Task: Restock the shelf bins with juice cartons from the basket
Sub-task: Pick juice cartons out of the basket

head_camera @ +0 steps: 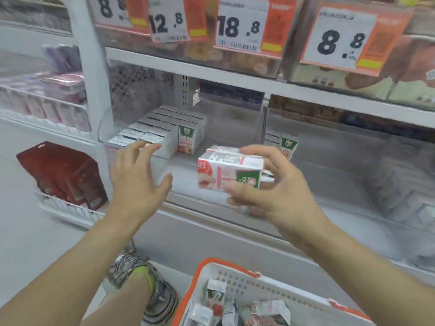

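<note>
In front of the clear bin (pixel 188 165), just right of centre, the right hand (pixel 277 191) grips a carton (pixel 229 170) lying on its side, thumb below and fingers curled over the top edge. At 9 o'clock from it, well apart, the left hand (pixel 138 175) hovers with fingers spread wide, holding nothing. Inside the bin, at 11 o'clock from the held carton, a packed block of cartons (pixel 160 130) stands in rows (tops white, one green-labelled face showing). Another upright carton (pixel 289 144) stands in the next bin, at 1 o'clock. The basket (pixel 237 276), white with an orange rim, sits at 6 o'clock with more cartons jumbled inside. Price tags (pixel 240 27) hang along the shelf at 12 o'clock. A shoe (pixel 150 285) shows beside the basket.
</note>
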{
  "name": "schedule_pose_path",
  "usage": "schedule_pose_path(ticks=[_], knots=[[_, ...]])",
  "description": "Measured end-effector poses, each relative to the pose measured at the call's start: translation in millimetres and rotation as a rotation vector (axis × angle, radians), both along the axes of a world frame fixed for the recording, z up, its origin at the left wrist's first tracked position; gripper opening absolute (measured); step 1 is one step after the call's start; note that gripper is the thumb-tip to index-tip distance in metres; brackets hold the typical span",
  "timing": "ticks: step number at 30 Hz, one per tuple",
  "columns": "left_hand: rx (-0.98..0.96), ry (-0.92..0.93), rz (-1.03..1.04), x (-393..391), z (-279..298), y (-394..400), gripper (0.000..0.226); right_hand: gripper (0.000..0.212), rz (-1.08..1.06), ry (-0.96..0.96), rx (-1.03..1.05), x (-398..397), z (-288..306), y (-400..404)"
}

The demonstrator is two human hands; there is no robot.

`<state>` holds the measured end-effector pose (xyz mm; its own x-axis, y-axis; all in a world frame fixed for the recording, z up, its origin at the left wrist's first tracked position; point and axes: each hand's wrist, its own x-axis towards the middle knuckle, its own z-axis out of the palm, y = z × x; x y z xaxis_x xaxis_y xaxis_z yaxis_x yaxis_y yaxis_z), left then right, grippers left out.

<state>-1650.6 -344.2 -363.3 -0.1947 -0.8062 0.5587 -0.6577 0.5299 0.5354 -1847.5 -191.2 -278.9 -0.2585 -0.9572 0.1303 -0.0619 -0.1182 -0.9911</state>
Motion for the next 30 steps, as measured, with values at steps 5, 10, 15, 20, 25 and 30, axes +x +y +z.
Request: schedule_pose_path(ticks=[5, 10, 15, 20, 25, 30], knots=[[-0.038, -0.009, 0.053, -0.1, -17.0, -12.4, 0.054, 0.056, -0.137, 0.657, 0.005, 9.4, 13.2, -112.4], [-0.106, 0.034, 0.103, -5.0, -19.9, -13.8, 0.042, 0.068, 0.008, 0.942, 0.283, 24.5, -1.1, -203.3], [-0.072, 0.061, 0.105, -6.7, -20.2, -15.5, 0.042, 0.098, -0.083, 1.020, 0.311, 45.6, -27.0, -237.3], [-0.058, 0.103, 0.118, -10.1, -21.5, -12.5, 0.037, 0.090, -0.174, 0.997, 0.363, 39.7, -39.0, -240.1], [-0.049, 0.093, 0.118, -10.7, -20.0, -11.6, 0.037, 0.096, -0.076, 0.914, 0.386, 35.9, -35.9, -239.0], [-0.056, 0.035, 0.106, -10.2, -6.2, -6.4, 0.039, 0.061, -0.215, 0.986, 0.066, 23.7, -4.8, -163.5]])
